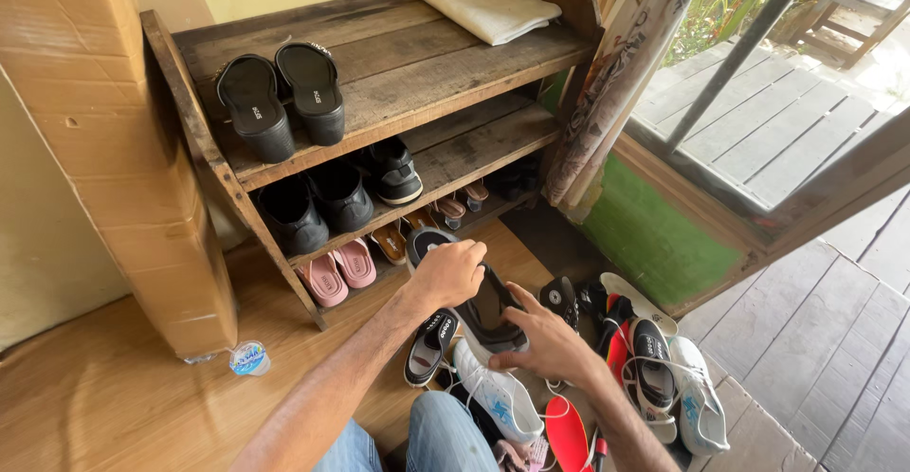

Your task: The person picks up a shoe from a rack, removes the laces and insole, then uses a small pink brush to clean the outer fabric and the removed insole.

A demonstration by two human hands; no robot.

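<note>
A: My left hand is closed around the top end of a black shoe. It is held up just in front of the big wooden shoe rack.

B: And your other hand?

A: My right hand lies flat with fingers spread on the shoe's lower end, above a white sneaker on the floor.
</note>
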